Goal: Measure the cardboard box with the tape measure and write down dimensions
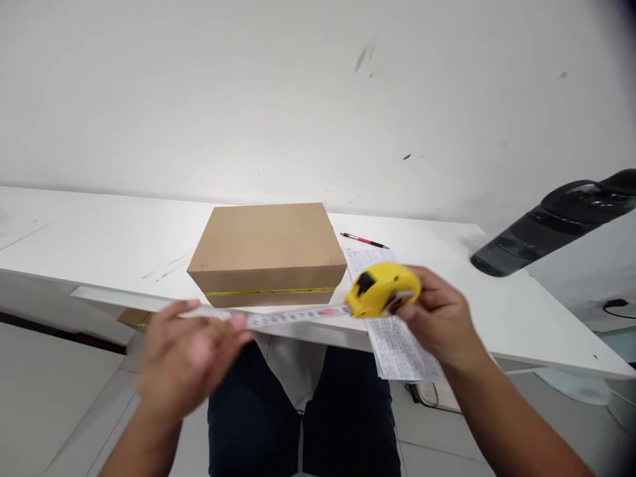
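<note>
My right hand grips the yellow case of a tape measure, held over the table's front edge. Out of the case runs the white tape blade, pulled leftward and slightly blurred. Its free end is pinched between the fingers of my left hand, which is also blurred by motion. Behind the stretched blade sits a closed brown cardboard box, with a yellow strip along its front side. The blade hangs in front of the box, and I cannot tell whether it touches it.
Handwritten sheets lie under my right hand and overhang the edge of the white table. A red and black pen rests behind them. On the right stands a dark bottle. A white wall rises behind.
</note>
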The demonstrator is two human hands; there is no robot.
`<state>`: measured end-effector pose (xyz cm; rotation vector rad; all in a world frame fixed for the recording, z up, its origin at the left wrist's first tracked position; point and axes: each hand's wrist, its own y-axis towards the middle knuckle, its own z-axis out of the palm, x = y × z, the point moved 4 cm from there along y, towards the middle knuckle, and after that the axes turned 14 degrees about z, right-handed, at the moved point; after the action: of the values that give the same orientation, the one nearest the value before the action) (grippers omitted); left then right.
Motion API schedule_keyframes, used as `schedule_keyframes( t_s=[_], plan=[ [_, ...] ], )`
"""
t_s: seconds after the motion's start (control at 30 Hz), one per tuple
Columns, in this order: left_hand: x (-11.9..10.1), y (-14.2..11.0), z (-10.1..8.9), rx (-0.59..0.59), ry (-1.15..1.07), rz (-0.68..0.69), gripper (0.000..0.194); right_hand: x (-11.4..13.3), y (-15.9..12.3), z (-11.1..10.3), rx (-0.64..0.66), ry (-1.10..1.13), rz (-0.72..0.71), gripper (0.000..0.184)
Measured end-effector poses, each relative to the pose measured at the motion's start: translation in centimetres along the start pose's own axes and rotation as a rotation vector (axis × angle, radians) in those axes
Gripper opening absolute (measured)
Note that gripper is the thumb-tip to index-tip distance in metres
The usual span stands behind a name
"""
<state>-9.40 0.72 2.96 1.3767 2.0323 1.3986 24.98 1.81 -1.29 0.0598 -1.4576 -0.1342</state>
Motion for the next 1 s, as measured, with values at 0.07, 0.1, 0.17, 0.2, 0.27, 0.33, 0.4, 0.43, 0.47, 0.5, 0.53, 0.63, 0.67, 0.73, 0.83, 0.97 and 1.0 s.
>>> schedule_keyframes(
  t_s=[0.07,0.1,0.17,0.2,0.27,0.33,0.4,0.43,0.47,0.5,0.53,0.63,0.67,0.73,0.83,0.97,1.0],
  plan=[
    [-3.5,0.6,2.1,-0.017,-0.039,0.200,0.054,-0.5,-1.4,2.8,0.155,0.023,0.078,0.039],
    [-4.8,0.7,3.2,-0.035,-0.059,0.268,0.044,-0.7,-2.0,4.0,0.225,0.040,0.108,0.039],
    [-6.1,0.7,4.9,-0.087,-0.094,0.341,0.035,-1.2,-2.5,5.4,0.311,0.064,0.144,0.039],
    [-6.1,0.6,5.4,-0.109,-0.100,0.346,0.034,-1.4,-2.6,5.5,0.329,0.061,0.157,0.039],
    [-4.9,-0.2,5.7,-0.097,-0.090,0.298,0.044,-1.9,-2.1,4.7,0.337,0.018,0.174,0.038],
    [-2.4,-1.9,5.4,-0.045,-0.001,0.165,0.076,-2.4,-1.0,3.1,0.314,-0.047,0.200,0.050],
    [1.0,-4.4,4.7,-0.022,0.116,-0.104,0.106,-3.3,0.4,1.7,0.309,-0.091,0.257,0.082],
    [2.7,-6.0,4.4,-0.027,0.134,-0.272,0.110,-3.8,1.1,1.3,0.327,-0.096,0.299,0.099],
    [4.2,-7.7,4.5,-0.020,0.093,-0.436,0.106,-4.4,1.7,1.2,0.368,-0.093,0.346,0.113],
    [5.3,-9.3,4.9,0.004,0.002,-0.571,0.096,-4.9,2.2,1.3,0.422,-0.089,0.389,0.121],
    [6.1,-10.7,5.4,0.044,-0.116,-0.670,0.085,-5.2,2.5,1.4,0.474,-0.089,0.417,0.123],
    [6.6,-12.4,6.1,0.092,-0.310,-0.778,0.068,-5.2,2.4,1.8,0.553,-0.134,0.403,0.108],
    [6.6,-12.0,5.5,0.060,-0.302,-0.782,0.068,-4.6,2.1,1.7,0.571,-0.143,0.358,0.100],
    [6.9,-9.8,3.2,-0.059,-0.227,-0.748,0.074,-2.8,0.9,1.4,0.638,-0.127,0.247,0.084],
    [8.4,-4.3,-0.3,-0.126,-0.202,-0.695,0.075,0.5,-0.9,0.9,0.683,-0.054,0.089,0.067],
    [12.3,2.5,0.1,0.100,-0.369,-0.794,0.097,2.0,-2.6,1.6,0.630,0.014,0.027,0.041],
    [13.3,3.7,1.3,0.167,-0.423,-0.803,0.107,1.7,-2.9,2.1,0.640,0.027,0.041,0.040]
  ],
)
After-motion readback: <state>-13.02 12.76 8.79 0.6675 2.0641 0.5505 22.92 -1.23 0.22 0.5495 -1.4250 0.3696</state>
